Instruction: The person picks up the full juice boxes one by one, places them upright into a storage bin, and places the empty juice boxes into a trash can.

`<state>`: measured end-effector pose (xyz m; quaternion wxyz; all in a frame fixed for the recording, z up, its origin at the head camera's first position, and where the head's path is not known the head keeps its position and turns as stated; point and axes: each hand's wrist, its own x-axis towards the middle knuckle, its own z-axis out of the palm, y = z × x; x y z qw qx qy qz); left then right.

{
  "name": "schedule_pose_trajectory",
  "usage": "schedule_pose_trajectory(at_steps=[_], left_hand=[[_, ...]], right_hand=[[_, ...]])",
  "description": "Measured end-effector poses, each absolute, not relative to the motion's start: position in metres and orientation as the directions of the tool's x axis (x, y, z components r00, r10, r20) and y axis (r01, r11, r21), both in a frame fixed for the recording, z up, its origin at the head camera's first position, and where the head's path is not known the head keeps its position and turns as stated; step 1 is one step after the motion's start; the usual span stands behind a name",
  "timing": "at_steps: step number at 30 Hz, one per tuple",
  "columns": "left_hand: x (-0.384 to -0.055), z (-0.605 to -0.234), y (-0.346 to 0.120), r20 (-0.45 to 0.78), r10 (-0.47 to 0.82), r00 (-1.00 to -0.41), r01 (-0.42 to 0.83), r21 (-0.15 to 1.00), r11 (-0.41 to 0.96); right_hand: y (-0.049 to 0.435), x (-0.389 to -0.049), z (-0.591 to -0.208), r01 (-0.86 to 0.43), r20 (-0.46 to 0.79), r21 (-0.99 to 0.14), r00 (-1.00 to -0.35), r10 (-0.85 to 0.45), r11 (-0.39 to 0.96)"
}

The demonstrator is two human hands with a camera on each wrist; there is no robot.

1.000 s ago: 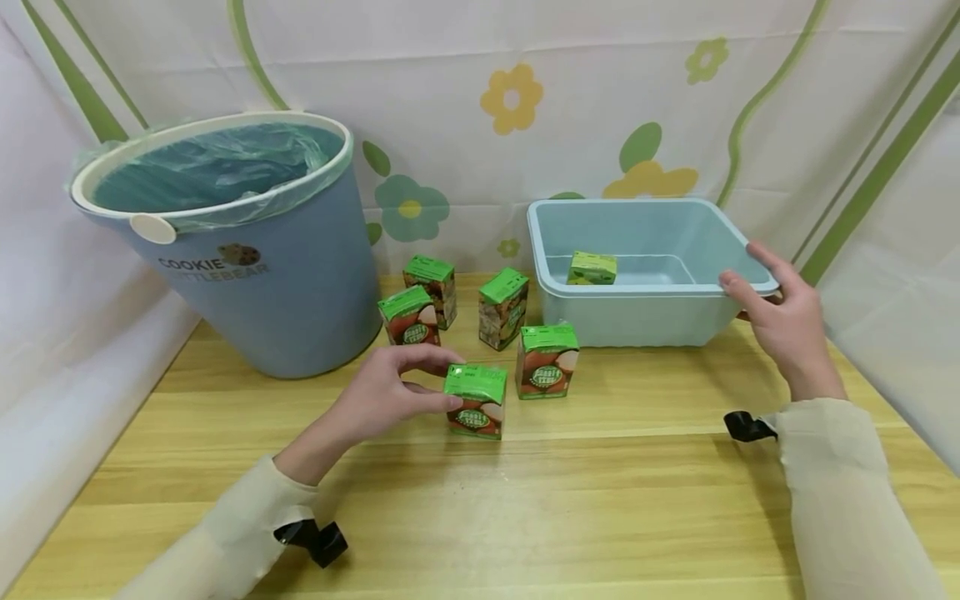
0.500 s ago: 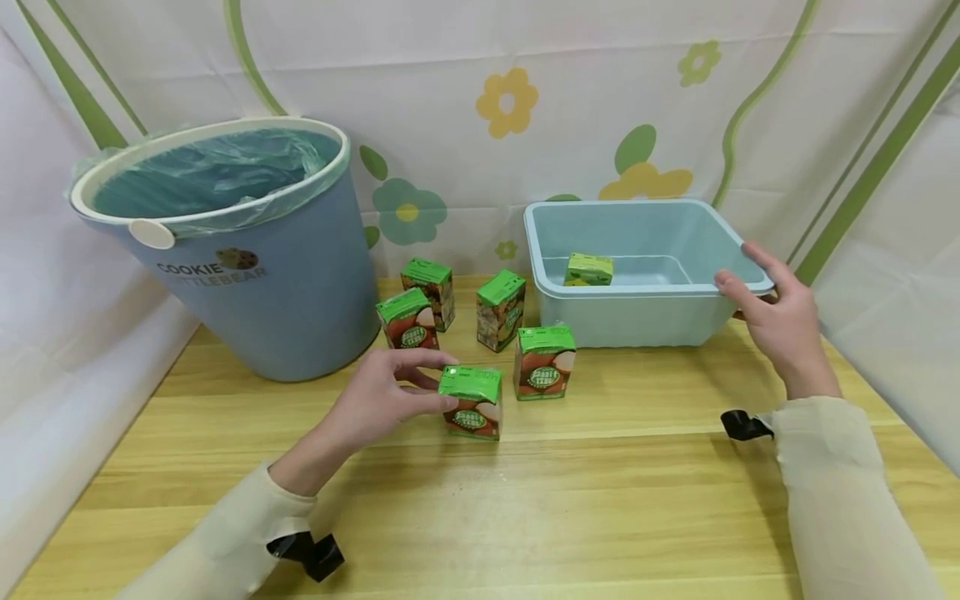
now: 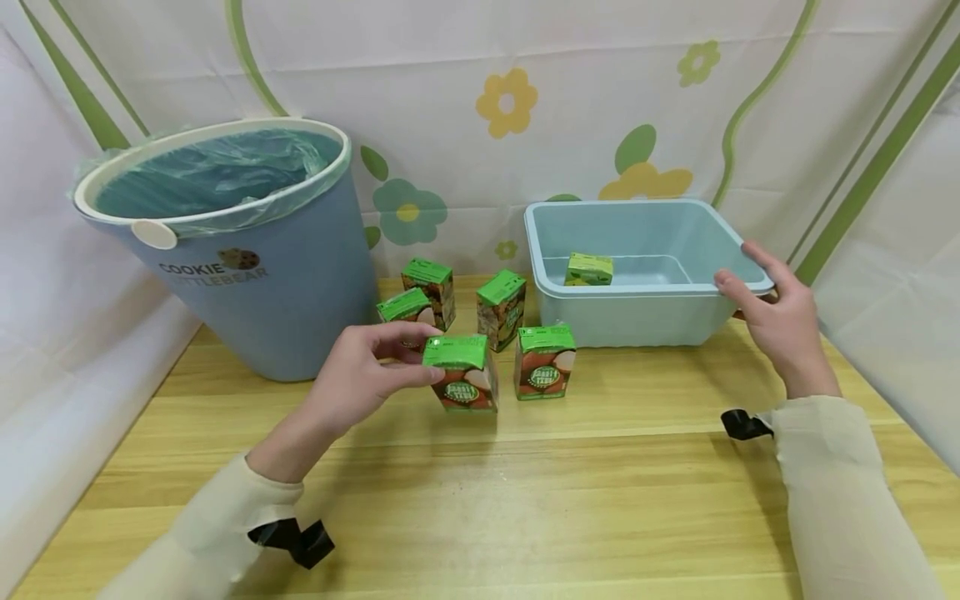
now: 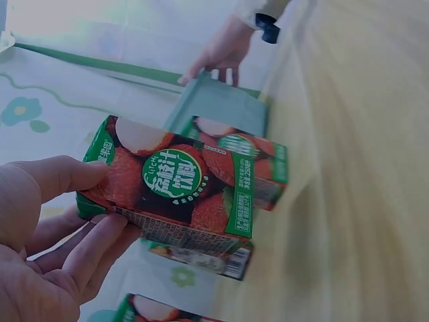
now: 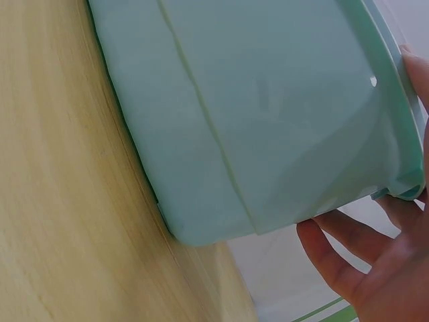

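Observation:
My left hand (image 3: 352, 375) pinches a litchi juice box (image 3: 463, 385) near its top, thumb in front and fingers behind. The box is tilted and held slightly above the table; its litchi pictures show in the left wrist view. At the right, my right hand (image 3: 787, 321) grips the corner of a light blue plastic tub (image 3: 630, 321), thumb over the rim and fingers (image 5: 332, 251) against the outer wall. A lighter green juice box (image 3: 589, 269) lies inside the tub. Another litchi juice box (image 3: 544, 367) stands just right of the held one.
Behind my left hand stand a third red box (image 3: 407, 307), partly hidden, and two brown-sided boxes, one at the back (image 3: 435, 287) and one near the tub (image 3: 501, 312). A blue bag-lined bin (image 3: 277, 292) stands at the left, before a flowered cloth.
The left hand has lifted the litchi juice box off the table, moving it up and slightly left, and the box now leans. The right hand keeps its hold on the tub.

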<state>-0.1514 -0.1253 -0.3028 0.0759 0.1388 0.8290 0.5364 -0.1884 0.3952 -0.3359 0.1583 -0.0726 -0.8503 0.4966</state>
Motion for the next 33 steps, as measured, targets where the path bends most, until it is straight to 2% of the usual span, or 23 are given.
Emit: schedule_pose_trajectory(at_steps=[12,21,27,33], left_hand=[[-0.164,-0.262,-0.124,0.096,0.22,-0.971,0.169,0.924,0.343],[-0.172,-0.241,-0.102,0.194,0.124,-0.973,0.222,0.935,0.277],[-0.181,-0.232,-0.086,0.219,0.1,-0.971,0.235,0.953,0.19],[-0.191,-0.227,-0.065,0.241,0.115,-0.964,0.247,0.968,0.035]], right_hand=[[0.394,-0.188,-0.336,-0.038,0.193,-0.875,-0.941,0.277,0.483],[0.393,-0.189,-0.336,-0.049,0.201,-0.878,-0.941,0.273,0.476],[0.393,-0.19,-0.335,-0.046,0.198,-0.877,-0.941,0.273,0.478],[0.395,-0.189,-0.336,-0.047,0.196,-0.881,-0.942,0.272,0.471]])
